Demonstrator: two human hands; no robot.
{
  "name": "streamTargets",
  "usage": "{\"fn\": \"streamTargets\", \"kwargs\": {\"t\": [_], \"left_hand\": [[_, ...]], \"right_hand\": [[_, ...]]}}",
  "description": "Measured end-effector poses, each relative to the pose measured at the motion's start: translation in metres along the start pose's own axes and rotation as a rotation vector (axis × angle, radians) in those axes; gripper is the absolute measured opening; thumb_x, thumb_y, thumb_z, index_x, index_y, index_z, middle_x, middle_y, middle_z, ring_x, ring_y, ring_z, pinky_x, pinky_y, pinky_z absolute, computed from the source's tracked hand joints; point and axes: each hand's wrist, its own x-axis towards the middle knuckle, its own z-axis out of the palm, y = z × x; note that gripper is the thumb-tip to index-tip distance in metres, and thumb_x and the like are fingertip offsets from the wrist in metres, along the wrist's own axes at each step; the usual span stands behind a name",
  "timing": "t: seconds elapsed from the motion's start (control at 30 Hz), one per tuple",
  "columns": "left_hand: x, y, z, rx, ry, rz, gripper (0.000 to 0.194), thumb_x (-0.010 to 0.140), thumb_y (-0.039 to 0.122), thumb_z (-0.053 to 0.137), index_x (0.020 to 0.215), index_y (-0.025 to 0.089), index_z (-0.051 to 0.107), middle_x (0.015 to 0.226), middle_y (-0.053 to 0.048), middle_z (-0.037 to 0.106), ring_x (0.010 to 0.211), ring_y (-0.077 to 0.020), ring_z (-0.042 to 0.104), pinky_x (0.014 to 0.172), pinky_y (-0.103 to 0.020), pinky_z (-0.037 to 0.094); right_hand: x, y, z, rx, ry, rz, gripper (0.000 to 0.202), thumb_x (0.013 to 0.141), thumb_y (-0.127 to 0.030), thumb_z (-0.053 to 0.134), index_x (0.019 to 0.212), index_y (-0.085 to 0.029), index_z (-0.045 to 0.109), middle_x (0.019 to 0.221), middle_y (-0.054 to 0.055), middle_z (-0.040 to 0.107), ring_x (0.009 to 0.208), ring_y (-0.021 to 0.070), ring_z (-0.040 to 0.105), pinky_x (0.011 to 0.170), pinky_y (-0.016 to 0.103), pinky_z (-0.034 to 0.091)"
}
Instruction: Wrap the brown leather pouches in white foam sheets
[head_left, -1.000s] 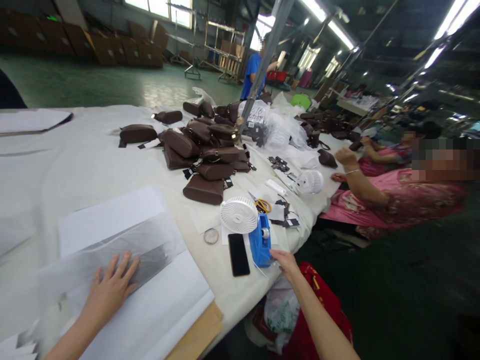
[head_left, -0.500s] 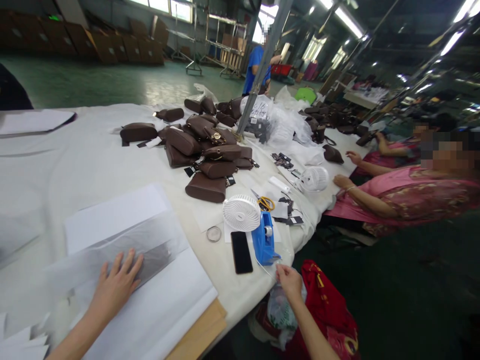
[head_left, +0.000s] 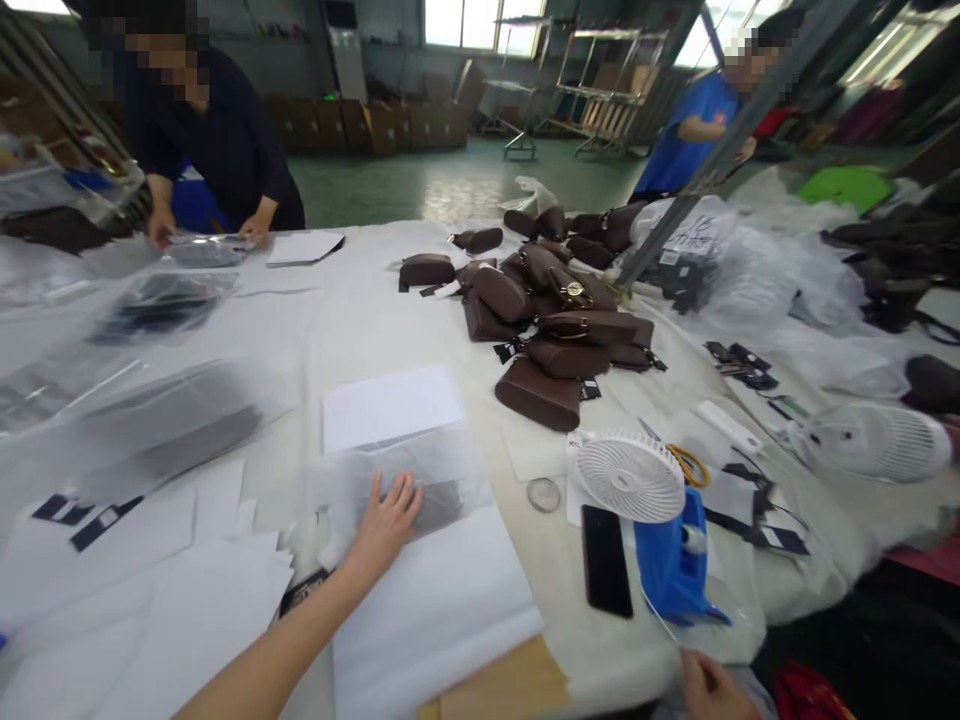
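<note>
Left hand (head_left: 390, 510) is palm down on a clear plastic bag (head_left: 442, 505) with something grey inside, fingers slightly apart, pressing on it rather than gripping it. Bag lies flat on white paper (head_left: 442, 610), nearer the table's front edge than the pile of brown handbags (head_left: 555, 330). Brown cardboard (head_left: 502, 685) pokes out from under the paper at the near end. Right hand (head_left: 712, 690) is at the bottom edge, partly cut off and blurred; fingers curled, can't tell whether they're pinched on anything. It's just below the blue tape dispenser (head_left: 671, 575), apart from it. Black phone (head_left: 607, 560) lies just left of the dispenser; white fan (head_left: 630, 475) is right behind both, overlapping the dispenser in view. Thin ring (head_left: 543, 495) lies on the cloth between paper and fan. Scissors with yellow handles (head_left: 688, 465) sit behind the dispenser, black tags (head_left: 757, 510) to its right. More plastic bags (head_left: 172, 430) and loose white sheets (head_left: 172, 600) lie left of the left hand. Across the table, a co-worker in a dark top (head_left: 225, 140) has both hands on another plastic bag (head_left: 208, 250).
</note>
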Motion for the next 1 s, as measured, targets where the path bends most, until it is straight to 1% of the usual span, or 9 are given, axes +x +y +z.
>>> {"fn": "streamTargets", "kwargs": {"t": [0.07, 0.23, 0.3, 0.37, 0.5, 0.67, 0.8, 0.9, 1.0], "left_hand": [[0.002, 0.0, 0.0, -0.01, -0.011, 0.007, 0.051, 0.081, 0.033, 0.057, 0.13, 0.021, 0.046, 0.142, -0.016, 0.041, 0.132, -0.0282, 0.035, 0.109, -0.058, 0.022], [0.005, 0.0, 0.0, -0.029, -0.008, 0.022, 0.05, 0.08, 0.031, 0.059, 0.128, 0.021, 0.047, 0.143, -0.014, 0.039, 0.13, -0.0284, 0.037, 0.107, -0.052, 0.03], [0.005, 0.0, 0.0, -0.036, -0.005, 0.022, 0.05, 0.081, 0.029, 0.058, 0.128, 0.021, 0.046, 0.143, -0.014, 0.039, 0.13, -0.0281, 0.037, 0.106, -0.052, 0.031], [0.004, 0.001, -0.001, -0.046, -0.002, 0.02, 0.049, 0.082, 0.028, 0.056, 0.129, 0.021, 0.045, 0.142, -0.014, 0.04, 0.129, -0.0277, 0.037, 0.105, -0.053, 0.031], [0.007, 0.003, -0.008, -0.077, -0.001, 0.002, 0.047, 0.085, 0.026, 0.052, 0.131, 0.023, 0.042, 0.136, -0.013, 0.046, 0.124, -0.0267, 0.041, 0.104, -0.055, 0.029], [0.029, 0.01, -0.029, -0.125, -0.028, -0.022, 0.079, 0.074, 0.035, 0.069, 0.14, 0.036, 0.026, 0.121, -0.01, 0.053, 0.105, -0.0279, 0.049, 0.096, -0.059, 0.031], [0.046, 0.014, -0.033, -0.126, -0.083, -0.077, 0.077, 0.069, 0.038, 0.074, 0.136, 0.03, 0.036, 0.117, -0.01, 0.053, 0.102, -0.0292, 0.047, 0.089, -0.055, 0.035], [0.049, 0.014, -0.03, -0.122, -0.097, -0.09, 0.076, 0.068, 0.039, 0.075, 0.134, 0.026, 0.04, 0.121, -0.011, 0.051, 0.105, -0.0299, 0.045, 0.09, -0.055, 0.034], [0.047, 0.012, -0.027, -0.115, -0.096, -0.089, 0.076, 0.068, 0.038, 0.075, 0.133, 0.027, 0.039, 0.123, -0.011, 0.05, 0.107, -0.0302, 0.044, 0.091, -0.055, 0.033]], "right_hand": [[-0.021, -0.066, 0.009, 0.139, -0.089, -0.14, 0.043, 0.064, -0.056, 0.051, 0.079, -0.021, 0.07, 0.073, 0.012, 0.071, 0.071, 0.0321, 0.065, 0.066, 0.04, 0.048], [-0.073, -0.242, 0.062, 0.657, -0.552, -0.439, 0.044, 0.067, -0.057, 0.059, 0.08, -0.016, 0.068, 0.075, 0.007, 0.07, 0.067, 0.0206, 0.063, 0.063, 0.03, 0.049], [-0.088, -0.288, 0.085, 0.808, -0.675, -0.418, 0.046, 0.067, -0.059, 0.061, 0.08, -0.015, 0.067, 0.069, 0.005, 0.068, 0.063, 0.017, 0.061, 0.061, 0.028, 0.049], [-0.096, -0.315, 0.105, 0.881, -0.728, -0.34, 0.047, 0.065, -0.06, 0.062, 0.078, -0.015, 0.066, 0.064, 0.003, 0.067, 0.058, 0.0143, 0.059, 0.059, 0.026, 0.049], [-0.094, -0.334, 0.137, 0.847, -0.705, -0.272, 0.043, 0.066, -0.057, 0.06, 0.07, -0.014, 0.065, 0.058, 0.003, 0.065, 0.05, 0.0122, 0.056, 0.051, 0.023, 0.046], [-0.084, -0.333, 0.159, 0.731, -0.644, -0.245, 0.039, 0.072, -0.05, 0.054, 0.054, -0.016, 0.061, 0.045, 0.002, 0.06, 0.04, 0.0119, 0.052, 0.041, 0.021, 0.039], [-0.085, -0.334, 0.166, 0.675, -0.614, -0.208, 0.036, 0.072, -0.046, 0.055, 0.05, -0.017, 0.059, 0.045, 0.003, 0.061, 0.041, 0.0129, 0.055, 0.04, 0.021, 0.04], [-0.089, -0.335, 0.169, 0.66, -0.582, -0.164, 0.031, 0.071, -0.046, 0.058, 0.061, -0.017, 0.062, 0.048, 0.003, 0.063, 0.043, 0.0144, 0.058, 0.041, 0.021, 0.042], [-0.091, -0.33, 0.168, 0.647, -0.521, -0.12, 0.038, 0.068, -0.047, 0.063, 0.089, -0.015, 0.062, 0.051, 0.0, 0.064, 0.042, 0.0158, 0.059, 0.04, 0.023, 0.043]]}}
